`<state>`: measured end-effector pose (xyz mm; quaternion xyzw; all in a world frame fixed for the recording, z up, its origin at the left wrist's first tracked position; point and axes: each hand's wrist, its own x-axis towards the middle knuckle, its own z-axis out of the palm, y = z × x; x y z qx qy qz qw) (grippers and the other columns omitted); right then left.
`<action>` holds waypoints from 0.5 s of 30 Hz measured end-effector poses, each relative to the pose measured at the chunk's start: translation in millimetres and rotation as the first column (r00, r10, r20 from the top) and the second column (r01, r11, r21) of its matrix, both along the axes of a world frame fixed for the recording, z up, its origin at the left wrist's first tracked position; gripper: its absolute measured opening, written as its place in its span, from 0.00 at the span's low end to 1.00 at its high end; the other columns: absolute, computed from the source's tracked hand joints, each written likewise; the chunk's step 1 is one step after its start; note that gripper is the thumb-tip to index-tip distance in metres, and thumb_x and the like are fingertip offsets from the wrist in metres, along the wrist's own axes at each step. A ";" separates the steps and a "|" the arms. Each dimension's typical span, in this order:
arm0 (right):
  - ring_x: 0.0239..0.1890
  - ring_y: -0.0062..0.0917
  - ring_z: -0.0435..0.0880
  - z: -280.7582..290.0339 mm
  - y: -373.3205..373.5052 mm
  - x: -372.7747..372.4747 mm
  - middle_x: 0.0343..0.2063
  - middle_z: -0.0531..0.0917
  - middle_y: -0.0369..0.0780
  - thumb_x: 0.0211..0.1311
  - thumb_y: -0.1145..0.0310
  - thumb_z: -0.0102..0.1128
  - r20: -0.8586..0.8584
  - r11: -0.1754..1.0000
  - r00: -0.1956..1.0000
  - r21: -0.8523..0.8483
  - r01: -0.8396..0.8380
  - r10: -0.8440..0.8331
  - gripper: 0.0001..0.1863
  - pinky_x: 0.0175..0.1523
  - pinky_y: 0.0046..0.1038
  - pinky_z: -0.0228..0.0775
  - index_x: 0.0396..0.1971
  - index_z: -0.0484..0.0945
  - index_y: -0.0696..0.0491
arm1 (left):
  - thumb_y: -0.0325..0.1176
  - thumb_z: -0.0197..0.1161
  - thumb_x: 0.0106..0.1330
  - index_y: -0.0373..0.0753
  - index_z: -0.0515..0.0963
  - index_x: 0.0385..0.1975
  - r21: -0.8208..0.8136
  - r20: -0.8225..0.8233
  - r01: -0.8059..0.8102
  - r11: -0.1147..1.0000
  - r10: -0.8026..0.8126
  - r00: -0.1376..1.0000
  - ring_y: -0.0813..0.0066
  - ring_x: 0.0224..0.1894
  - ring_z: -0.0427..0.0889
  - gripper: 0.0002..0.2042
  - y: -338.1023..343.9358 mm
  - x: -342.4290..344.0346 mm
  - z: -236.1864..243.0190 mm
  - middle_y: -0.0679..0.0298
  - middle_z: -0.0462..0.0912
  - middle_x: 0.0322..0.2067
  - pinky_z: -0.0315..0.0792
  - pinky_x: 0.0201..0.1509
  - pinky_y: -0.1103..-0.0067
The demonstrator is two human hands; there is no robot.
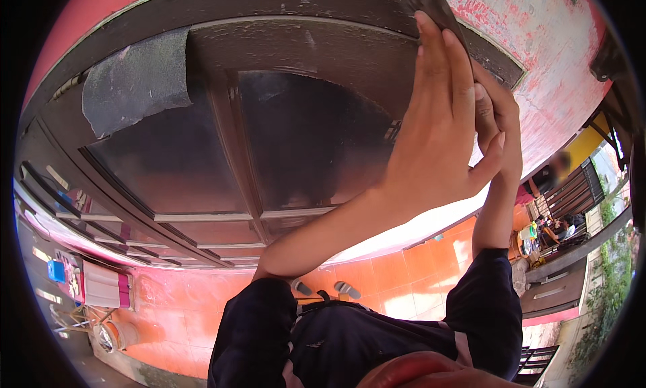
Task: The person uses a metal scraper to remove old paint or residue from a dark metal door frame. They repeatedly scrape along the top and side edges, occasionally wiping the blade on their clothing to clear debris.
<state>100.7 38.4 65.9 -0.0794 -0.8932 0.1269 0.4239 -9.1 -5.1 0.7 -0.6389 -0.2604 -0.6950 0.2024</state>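
Both hands are raised at the upper right corner of a brown wooden window frame (303, 42). My left hand (431, 126) has its fingers stretched out and lying against a dark, blurred strip (431, 5) over the frame's corner. Its thumb stands away from the palm. Just behind it, my right hand (501, 112) is bent with its fingers closed toward the same strip; the left hand hides much of its grip, and what the strip is cannot be made out. A grey, gritty sheet like sandpaper (138, 79) hangs over the frame at the left.
Dark glass panes (303, 139) fill the window, divided by brown bars. A pink wall with peeling paint (518, 31) borders it. Orange floor tiles (383, 274) lie below, with sandals (347, 290). A covered table (104, 284) stands left; another person (548, 176) is far right.
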 end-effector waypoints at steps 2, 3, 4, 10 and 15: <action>0.54 0.33 0.86 11.0 -0.3 -12.2 0.50 0.85 0.50 0.78 0.55 0.47 0.132 0.986 0.987 0.151 0.075 -0.095 0.26 0.58 0.34 0.75 0.66 0.73 0.55 | 0.40 0.67 0.61 0.16 0.29 0.72 0.012 0.099 0.029 1.000 -0.030 0.995 0.11 0.70 0.44 0.56 -1.8 -7.5 4.4 0.14 0.27 0.68 0.61 0.71 0.49; 0.52 0.33 0.87 15.0 -1.1 -16.7 0.49 0.86 0.51 0.77 0.55 0.48 0.132 0.982 0.987 0.175 0.069 -0.092 0.26 0.57 0.34 0.75 0.66 0.74 0.55 | 0.41 0.67 0.61 0.17 0.29 0.72 -0.014 0.119 0.019 1.000 -0.017 0.993 0.11 0.70 0.44 0.56 -5.7 -13.5 3.4 0.14 0.26 0.68 0.62 0.70 0.50; 0.51 0.32 0.88 15.2 -3.6 -17.2 0.48 0.86 0.52 0.76 0.56 0.48 0.140 0.985 0.985 0.152 0.077 -0.098 0.26 0.56 0.33 0.76 0.66 0.74 0.55 | 0.39 0.67 0.61 0.16 0.29 0.71 -0.026 0.169 0.015 1.000 -0.010 0.986 0.13 0.70 0.48 0.56 -8.9 -14.9 2.9 0.15 0.29 0.69 0.64 0.70 0.53; 0.47 0.29 0.87 -3.3 -9.5 9.2 0.48 0.86 0.52 0.77 0.57 0.48 0.062 0.973 0.974 -0.072 0.220 -0.216 0.25 0.53 0.32 0.78 0.67 0.73 0.54 | 0.35 0.68 0.60 0.17 0.32 0.73 -0.019 -0.044 0.012 1.000 -0.012 0.999 0.19 0.73 0.49 0.54 -13.1 -12.9 -0.1 0.18 0.30 0.71 0.63 0.72 0.58; 0.50 0.33 0.86 -7.7 -5.1 -1.1 0.52 0.86 0.49 0.79 0.57 0.46 -0.023 0.991 0.990 0.006 0.136 -0.136 0.25 0.56 0.33 0.78 0.67 0.73 0.55 | 0.38 0.67 0.61 0.16 0.31 0.72 -0.044 -0.027 0.067 0.997 -0.068 0.997 0.16 0.72 0.48 0.55 -15.3 -15.4 -1.6 0.17 0.30 0.70 0.62 0.72 0.55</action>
